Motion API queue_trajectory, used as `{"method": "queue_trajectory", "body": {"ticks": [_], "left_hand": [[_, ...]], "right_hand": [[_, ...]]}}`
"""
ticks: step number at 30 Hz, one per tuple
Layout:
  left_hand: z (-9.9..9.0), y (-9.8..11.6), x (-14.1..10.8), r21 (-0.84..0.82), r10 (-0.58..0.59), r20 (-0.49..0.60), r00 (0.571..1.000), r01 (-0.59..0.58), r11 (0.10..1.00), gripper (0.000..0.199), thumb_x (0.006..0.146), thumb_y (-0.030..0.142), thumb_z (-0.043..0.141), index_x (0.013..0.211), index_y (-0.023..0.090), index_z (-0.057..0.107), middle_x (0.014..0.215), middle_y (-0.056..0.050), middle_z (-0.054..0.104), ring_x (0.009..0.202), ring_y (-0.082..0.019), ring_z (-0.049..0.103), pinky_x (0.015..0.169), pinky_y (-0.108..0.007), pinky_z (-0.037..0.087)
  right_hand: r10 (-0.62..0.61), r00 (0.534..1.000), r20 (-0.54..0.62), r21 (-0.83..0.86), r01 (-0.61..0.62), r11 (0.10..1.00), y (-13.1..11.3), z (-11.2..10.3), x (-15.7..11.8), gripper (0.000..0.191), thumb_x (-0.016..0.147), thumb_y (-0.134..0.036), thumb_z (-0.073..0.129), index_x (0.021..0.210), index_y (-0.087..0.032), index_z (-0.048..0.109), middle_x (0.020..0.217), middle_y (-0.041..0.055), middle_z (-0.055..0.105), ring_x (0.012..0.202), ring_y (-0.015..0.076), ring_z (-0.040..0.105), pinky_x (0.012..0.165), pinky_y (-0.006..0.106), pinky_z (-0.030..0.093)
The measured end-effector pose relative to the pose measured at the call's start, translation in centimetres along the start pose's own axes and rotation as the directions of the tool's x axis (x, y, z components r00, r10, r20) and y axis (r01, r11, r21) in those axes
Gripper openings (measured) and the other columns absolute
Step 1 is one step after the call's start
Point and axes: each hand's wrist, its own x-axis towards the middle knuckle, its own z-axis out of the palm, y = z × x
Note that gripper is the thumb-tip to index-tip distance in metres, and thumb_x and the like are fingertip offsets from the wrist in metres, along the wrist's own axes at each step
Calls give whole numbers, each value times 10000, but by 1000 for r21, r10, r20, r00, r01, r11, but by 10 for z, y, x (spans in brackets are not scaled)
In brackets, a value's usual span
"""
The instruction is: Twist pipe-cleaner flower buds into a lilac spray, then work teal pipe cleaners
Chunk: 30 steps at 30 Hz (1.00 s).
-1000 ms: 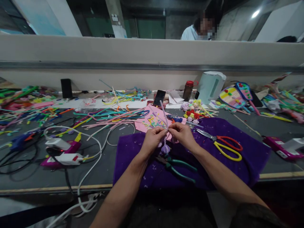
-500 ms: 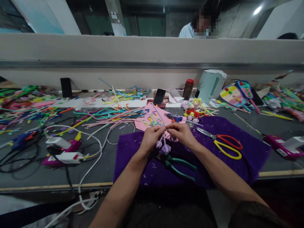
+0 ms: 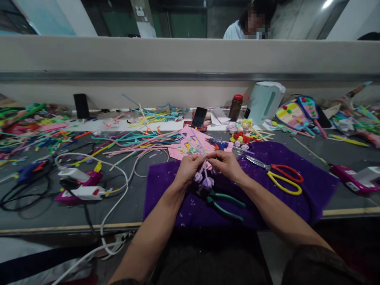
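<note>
Between my two hands is a lilac pipe-cleaner flower sprig (image 3: 208, 182) with small fuzzy blossoms hanging down and a stem sticking up. My left hand (image 3: 190, 168) pinches it from the left, thumb and forefinger together. My right hand (image 3: 226, 163) pinches at the same spot from the right, its fingertips almost meeting the left ones. Below the blossoms, green-handled pliers (image 3: 225, 204) lie on a purple cloth (image 3: 163, 190). Right of my right hand rest scissors (image 3: 285, 180) with one red and one yellow handle. A pink sheet (image 3: 178, 152) with small cut pieces lies just beyond my hands.
Behind the pink sheet are a blue glue gun (image 3: 219, 145), a phone (image 3: 199, 117), a red-capped bottle (image 3: 236, 107) and a pale kettle (image 3: 265, 103). Loose pipe cleaners (image 3: 142, 147), a power strip (image 3: 78, 194) and a white cable (image 3: 127, 174) lie left. A person (image 3: 237, 29) is beyond the partition.
The view has tipped down slightly, so the surroundings shift a little. Both hands keep their pinch on the lilac flower sprig, with only slight finger movement.
</note>
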Motion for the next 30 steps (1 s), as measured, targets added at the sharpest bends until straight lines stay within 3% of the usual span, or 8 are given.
{"method": "queue_trajectory", "body": {"ticks": [5, 15, 23, 30], "left_hand": [[3, -3, 2, -80, -41, -2, 999, 41, 996, 347, 628, 424, 633, 502, 124, 513, 377, 55, 379, 350, -36, 264, 393, -207, 150], [-1, 3, 0, -81, -59, 65, 996, 64, 995, 286, 599, 375, 675, 559, 104, 591, 352, 57, 377, 328, -28, 251, 378, -208, 133], [-2, -1, 3, -223, -156, 77, 985, 170, 960, 276, 521, 333, 730, 542, 105, 576, 418, 12, 518, 352, -60, 397, 375, -198, 235], [-3, -4, 3, -254, -181, 121, 976, 207, 945, 283, 531, 335, 730, 554, 98, 577, 443, -3, 538, 355, -62, 421, 376, -194, 258]], "right_hand": [[-4, 1000, -16, -33, 3, 999, 4, 2, 1, 197, 735, -239, 547, 857, -145, 670, 739, 39, 667, 603, 126, 568, 512, 205, 410], [-25, 1000, -15, -31, 25, 999, 4, 3, 0, 173, 734, -228, 549, 836, -158, 670, 743, 39, 664, 638, 136, 579, 537, 212, 419], [34, 998, 48, 73, -38, 997, -5, -2, 0, 185, 734, -220, 537, 851, -127, 647, 657, 12, 619, 503, 83, 505, 452, 184, 386], [68, 994, 83, 119, -77, 990, -7, -4, -1, 191, 737, -240, 521, 844, -127, 632, 562, -8, 572, 407, 72, 463, 384, 177, 365]]}}
